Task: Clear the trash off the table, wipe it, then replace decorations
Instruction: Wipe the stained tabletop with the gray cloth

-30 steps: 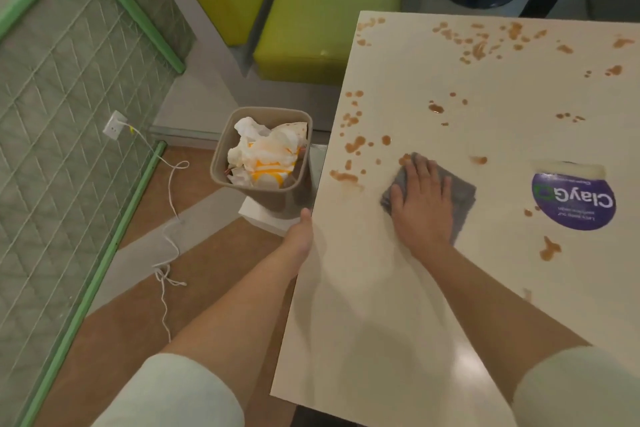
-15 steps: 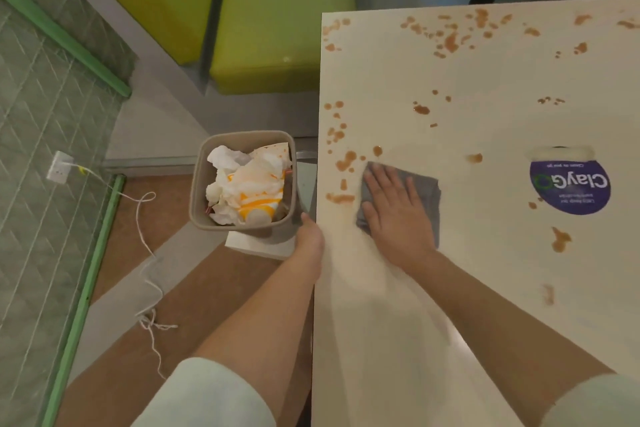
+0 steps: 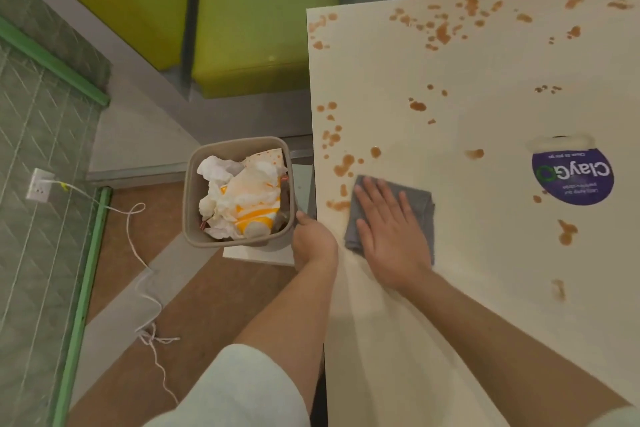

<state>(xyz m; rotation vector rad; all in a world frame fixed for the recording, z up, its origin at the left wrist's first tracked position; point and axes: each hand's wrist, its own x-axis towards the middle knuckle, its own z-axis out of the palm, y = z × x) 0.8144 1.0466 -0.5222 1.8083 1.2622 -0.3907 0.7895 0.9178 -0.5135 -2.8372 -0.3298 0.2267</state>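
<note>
The surface [image 3: 485, 288] is trash-free but spattered with brown stains. The right hand [image 3: 391, 239] presses flat on a grey cloth [image 3: 420, 208] near its left edge; the left hand [image 3: 311, 239] grips that edge. Firm overlapping strokes toward the stains [image 3: 343, 163] should work best.

R hand [image 3: 391, 236] lies flat, palm down, fingers straight and slightly spread, pointing away and a bit left. R forearm runs bare from lower right up to the wrist, pale sleeve just showing at the frame corner. L hand [image 3: 313, 241] is curled, thumb up, knuckles toward camera; fingers hidden underneath. L forearm comes up from bottom centre, bare, short pale sleeve at the upper arm.
</note>
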